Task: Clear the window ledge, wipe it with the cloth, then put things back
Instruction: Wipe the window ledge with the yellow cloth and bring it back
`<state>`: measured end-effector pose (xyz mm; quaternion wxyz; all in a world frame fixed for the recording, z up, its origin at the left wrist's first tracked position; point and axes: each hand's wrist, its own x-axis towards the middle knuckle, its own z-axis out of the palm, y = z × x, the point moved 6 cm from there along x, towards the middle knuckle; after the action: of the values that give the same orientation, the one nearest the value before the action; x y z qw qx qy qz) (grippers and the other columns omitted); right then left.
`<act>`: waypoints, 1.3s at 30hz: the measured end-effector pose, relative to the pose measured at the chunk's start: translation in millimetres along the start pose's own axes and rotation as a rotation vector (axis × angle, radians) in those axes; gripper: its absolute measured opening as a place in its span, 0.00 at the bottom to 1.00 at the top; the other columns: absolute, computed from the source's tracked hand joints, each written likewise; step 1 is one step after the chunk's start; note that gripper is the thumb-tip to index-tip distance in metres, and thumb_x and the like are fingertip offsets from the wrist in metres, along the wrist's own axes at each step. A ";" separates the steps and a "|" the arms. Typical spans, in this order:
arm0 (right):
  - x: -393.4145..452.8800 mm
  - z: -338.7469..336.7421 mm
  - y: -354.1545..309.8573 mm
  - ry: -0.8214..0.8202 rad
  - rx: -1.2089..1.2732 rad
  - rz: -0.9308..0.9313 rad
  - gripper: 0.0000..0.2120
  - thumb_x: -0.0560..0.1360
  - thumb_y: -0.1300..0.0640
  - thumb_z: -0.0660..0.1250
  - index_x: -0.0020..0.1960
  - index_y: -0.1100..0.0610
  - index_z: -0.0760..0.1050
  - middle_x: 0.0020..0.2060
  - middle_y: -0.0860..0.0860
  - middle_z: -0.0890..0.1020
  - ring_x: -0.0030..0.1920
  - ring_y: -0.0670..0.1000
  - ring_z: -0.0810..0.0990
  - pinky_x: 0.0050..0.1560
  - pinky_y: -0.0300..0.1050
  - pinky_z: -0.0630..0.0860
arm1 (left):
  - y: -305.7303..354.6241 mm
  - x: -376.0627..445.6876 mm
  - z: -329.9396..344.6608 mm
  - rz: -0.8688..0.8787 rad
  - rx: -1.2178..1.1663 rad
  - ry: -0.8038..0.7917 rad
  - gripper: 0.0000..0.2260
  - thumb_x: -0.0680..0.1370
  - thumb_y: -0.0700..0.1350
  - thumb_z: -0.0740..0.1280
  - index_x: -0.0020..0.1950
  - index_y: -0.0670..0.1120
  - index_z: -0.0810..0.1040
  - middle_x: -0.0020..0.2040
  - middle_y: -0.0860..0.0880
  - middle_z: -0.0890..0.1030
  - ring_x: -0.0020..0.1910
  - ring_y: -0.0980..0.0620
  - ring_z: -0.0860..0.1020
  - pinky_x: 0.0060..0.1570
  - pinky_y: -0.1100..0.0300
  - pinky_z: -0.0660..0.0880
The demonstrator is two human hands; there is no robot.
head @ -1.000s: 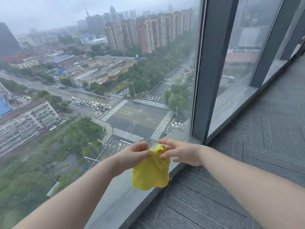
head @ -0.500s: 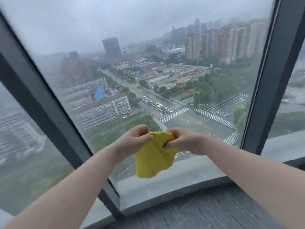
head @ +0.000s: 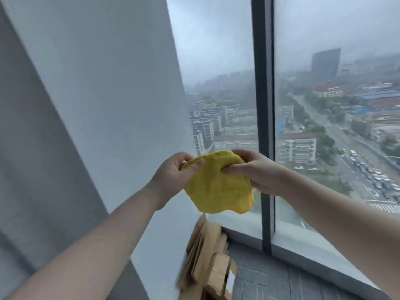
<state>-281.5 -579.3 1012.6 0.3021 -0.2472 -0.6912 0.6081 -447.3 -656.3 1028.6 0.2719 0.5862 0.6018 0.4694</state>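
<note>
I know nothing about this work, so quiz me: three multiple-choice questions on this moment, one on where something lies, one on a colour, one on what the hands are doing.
1. Where does the flattened cardboard lie?
A. on the floor in the corner, against the white wall
B. on the window ledge
C. in the person's hands

2. What colour is the cloth?
A. blue
B. yellow
C. white

3. How is the cloth held?
A. it lies on the ledge
B. the left hand alone holds it
C. the left hand and the right hand both hold it in the air

Answers:
1 A, it leans by the wall below the cloth.
2 B, it is bright yellow.
3 C, each hand grips an upper edge.
</note>
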 end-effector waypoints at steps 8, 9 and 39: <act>-69.4 441.6 -27.6 -0.552 0.099 -0.026 0.10 0.73 0.65 0.69 0.53 0.58 0.80 0.47 0.56 0.84 0.47 0.56 0.84 0.47 0.50 0.80 | -79.7 -401.3 -274.0 -0.331 -0.160 0.546 0.13 0.72 0.40 0.73 0.56 0.44 0.78 0.54 0.41 0.82 0.53 0.45 0.82 0.55 0.48 0.79; -87.2 492.0 -31.6 -0.616 0.088 -0.019 0.11 0.73 0.65 0.69 0.55 0.58 0.79 0.49 0.57 0.84 0.50 0.57 0.84 0.50 0.53 0.80 | -80.6 -453.4 -300.0 -0.364 -0.145 0.615 0.12 0.72 0.40 0.73 0.54 0.44 0.78 0.53 0.43 0.83 0.51 0.47 0.82 0.53 0.51 0.80; -584.4 1469.7 -34.4 -1.663 0.026 0.182 0.14 0.72 0.61 0.72 0.57 0.58 0.79 0.55 0.57 0.83 0.56 0.59 0.82 0.60 0.60 0.77 | -101.0 -1441.3 -615.3 -0.827 -0.047 1.768 0.07 0.76 0.44 0.70 0.52 0.44 0.81 0.47 0.48 0.84 0.45 0.53 0.81 0.52 0.55 0.79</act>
<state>-930.0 -2014.6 863.9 -0.3540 0.2307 -0.6592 0.6221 -794.8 -2179.6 871.1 -0.1227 -0.2404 0.7374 0.6192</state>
